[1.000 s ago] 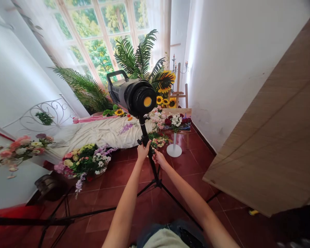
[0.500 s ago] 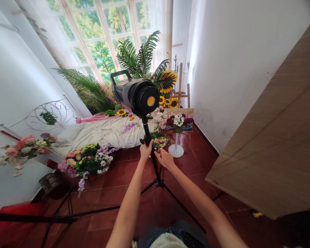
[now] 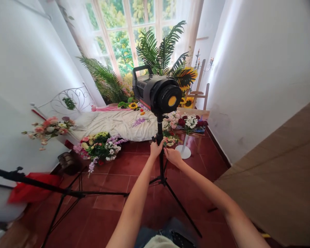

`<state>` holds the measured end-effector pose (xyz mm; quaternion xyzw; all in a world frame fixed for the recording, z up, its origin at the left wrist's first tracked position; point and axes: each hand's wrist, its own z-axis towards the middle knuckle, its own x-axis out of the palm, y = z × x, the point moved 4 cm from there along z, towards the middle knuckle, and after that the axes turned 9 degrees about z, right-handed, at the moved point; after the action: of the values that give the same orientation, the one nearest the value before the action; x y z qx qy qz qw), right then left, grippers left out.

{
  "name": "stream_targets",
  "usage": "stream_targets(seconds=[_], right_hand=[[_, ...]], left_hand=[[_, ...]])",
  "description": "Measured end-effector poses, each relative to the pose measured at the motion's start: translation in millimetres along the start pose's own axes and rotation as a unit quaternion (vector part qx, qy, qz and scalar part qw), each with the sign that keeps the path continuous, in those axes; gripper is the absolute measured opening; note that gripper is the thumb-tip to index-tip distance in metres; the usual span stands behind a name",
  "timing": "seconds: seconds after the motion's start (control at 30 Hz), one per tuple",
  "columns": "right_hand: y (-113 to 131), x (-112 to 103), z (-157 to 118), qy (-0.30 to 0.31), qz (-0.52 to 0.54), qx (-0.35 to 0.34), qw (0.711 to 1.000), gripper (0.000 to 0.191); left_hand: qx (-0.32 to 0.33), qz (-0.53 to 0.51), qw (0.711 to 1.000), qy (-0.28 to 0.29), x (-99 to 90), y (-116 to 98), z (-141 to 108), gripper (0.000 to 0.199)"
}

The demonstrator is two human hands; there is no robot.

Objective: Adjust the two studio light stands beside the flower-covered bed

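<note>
A black studio light (image 3: 155, 91) with a top handle and a round yellow centre sits on a black light stand (image 3: 161, 165) in front of me. My left hand (image 3: 157, 148) is wrapped round the stand's pole, just under a clamp collar (image 3: 158, 138). Close to the pole on the right is my right hand (image 3: 173, 155), its fingers curled in. Whatever those fingers may hold is hidden. The stand's legs are spread on the red tiled floor.
Behind the light is a bed (image 3: 124, 125) with flower bunches (image 3: 96, 148) before it. A second black stand (image 3: 67, 193) reaches across on the left. To the right are a flower vase on a white base (image 3: 184, 151), an easel (image 3: 200, 93) and a wooden panel (image 3: 279, 179).
The view has turned left, so the scene sits further right. Both hands stay by the pole, and the light faces much the same way.
</note>
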<state>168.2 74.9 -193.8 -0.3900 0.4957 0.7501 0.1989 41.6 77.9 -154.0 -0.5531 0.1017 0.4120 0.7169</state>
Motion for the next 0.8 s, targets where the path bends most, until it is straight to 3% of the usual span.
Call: stream_targets(seconds=[0.07, 0.1, 0.2, 0.3, 0.37, 0.43, 0.53, 0.63, 0.7, 0.8], right_hand=[[-5.8, 13.3, 1.1, -0.011, 0.166, 0.072, 0.983, 0.051], [-7.8, 21.6, 1.1, -0.009, 0.271, 0.114, 0.956, 0.051], [-4.6, 44.9, -0.7, 0.019, 0.519, 0.198, 0.832, 0.047], [7.4, 54.6, -2.4, 0.036, 0.694, 0.191, 0.693, 0.034], [14.1, 55.7, -3.5, 0.026, 0.79, 0.177, 0.587, 0.03], [18.2, 55.9, -4.4, 0.006, 0.83, 0.169, 0.531, 0.029], [23.2, 58.3, -5.7, -0.004, 0.845, 0.166, 0.508, 0.028], [29.2, 62.1, -7.9, 0.006, 0.839, 0.166, 0.518, 0.027], [35.3, 64.2, -10.1, 0.007, 0.832, 0.168, 0.528, 0.026], [50.9, 65.2, -14.2, -0.016, 0.807, 0.164, 0.567, 0.023]], left_hand=[[0.001, -0.016, 1.0, 0.009, -2.3, -1.3, 0.1, 0.033], [0.001, -0.023, 1.0, 0.015, -3.4, -1.6, 0.0, 0.032], [-0.002, -0.034, 0.999, 0.026, -6.9, -0.4, -0.7, 0.034], [-0.007, -0.051, 0.998, 0.026, -10.7, 3.0, -1.0, 0.035], [-0.008, -0.066, 0.997, 0.035, -12.1, 4.8, 0.4, 0.036], [-0.001, -0.085, 0.995, 0.049, -13.0, 6.3, 3.1, 0.035], [-0.001, -0.15, 0.986, 0.074, -18.2, 14.5, 3.0, 0.034], [-0.039, -0.24, 0.963, 0.115, -34.9, 46.1, -20.3, 0.032], [-0.088, -0.283, 0.939, 0.178, -52.6, 86.4, -59.2, 0.034], [-0.264, -0.303, 0.869, 0.29, -89.9, 178.7, -154.6, 0.039]])
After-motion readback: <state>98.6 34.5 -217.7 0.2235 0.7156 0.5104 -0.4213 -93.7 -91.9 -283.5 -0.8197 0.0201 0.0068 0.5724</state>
